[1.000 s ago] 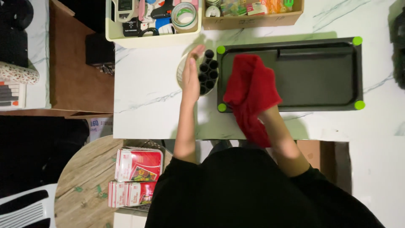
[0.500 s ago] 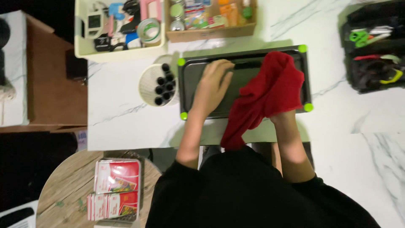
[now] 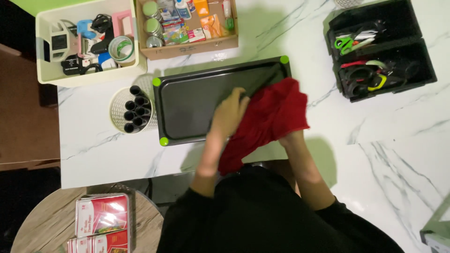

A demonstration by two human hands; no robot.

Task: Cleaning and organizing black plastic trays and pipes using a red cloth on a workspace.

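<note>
The left hand [image 3: 229, 112] is lying palm-down near the middle of the frame, fingers loosely curled and pressing on the edge of a red cloth [image 3: 269, 122], right on top of a black tray [image 3: 187, 107] with little green corner knobs. The right hand [image 3: 291, 138] is sitting just right of centre, mostly tucked under the cloth's lower right edge, so I honestly can't tell whether it's gripping the fabric or just resting against it. The cloth is all bunched up, covering the right end of the tray and hanging down over the near edge of the white marble table [image 3: 375, 154] toward the person's black top. Just left of the tray, touching or nearly so, a white mesh cup [image 3: 123, 110] full of dark markers is standing upright. In the upper left of the frame a cream bin [image 3: 44, 75] is holding desk bits and a roll of tape, and beside it, top centre, a cardboard box [image 3: 187, 48] is packed with small jars and packets. Over in the upper right a black organiser [image 3: 422, 70] is holding scissors with green handles. Down in the lower left corner some red packets [image 3: 101, 220] are lying on a round wooden table [image 3: 42, 229].
</note>
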